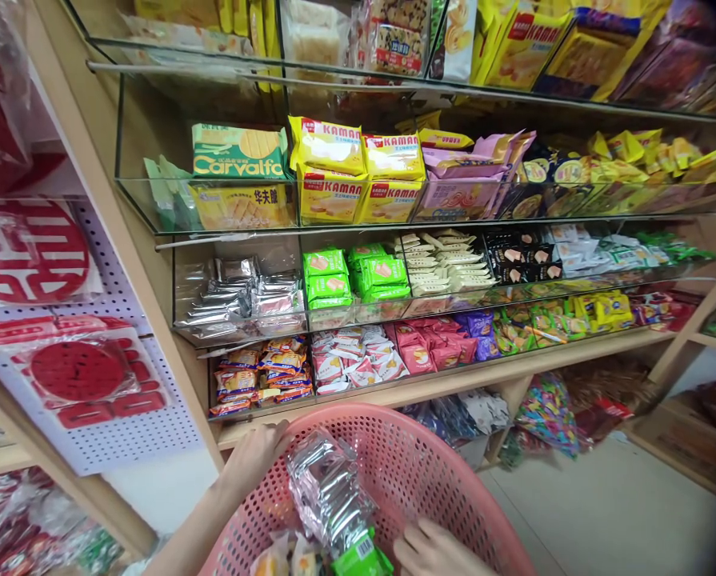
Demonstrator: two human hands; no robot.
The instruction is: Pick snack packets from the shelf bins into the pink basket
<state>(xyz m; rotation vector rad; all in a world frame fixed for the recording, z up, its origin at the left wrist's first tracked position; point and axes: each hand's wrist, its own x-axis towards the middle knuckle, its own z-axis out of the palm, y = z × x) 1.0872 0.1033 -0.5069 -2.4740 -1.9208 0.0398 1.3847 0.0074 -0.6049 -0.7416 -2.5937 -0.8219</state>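
A pink perforated plastic basket [447, 456] fills the lower middle of the view. Its left rim is gripped by my left hand [254, 458], with the fingers curled over the edge. Inside the basket lies a pile of silver foil packets [329, 490], with a green packet [363, 557] at its near end and yellowish packs [289, 558] to the left. My right hand [433, 552] is over the right part of the basket, fingers bent, just right of the green packet; whether it holds anything is hidden.
Tilted glass-fronted shelves hold silver packets [231, 292], green packets [326, 276], KAMAN packs [330, 144] and orange packets [262, 372]. Red decorations [82, 370] hang on a pegboard at left. A bag of colourful sweets [548, 412] sits below the shelves at right.
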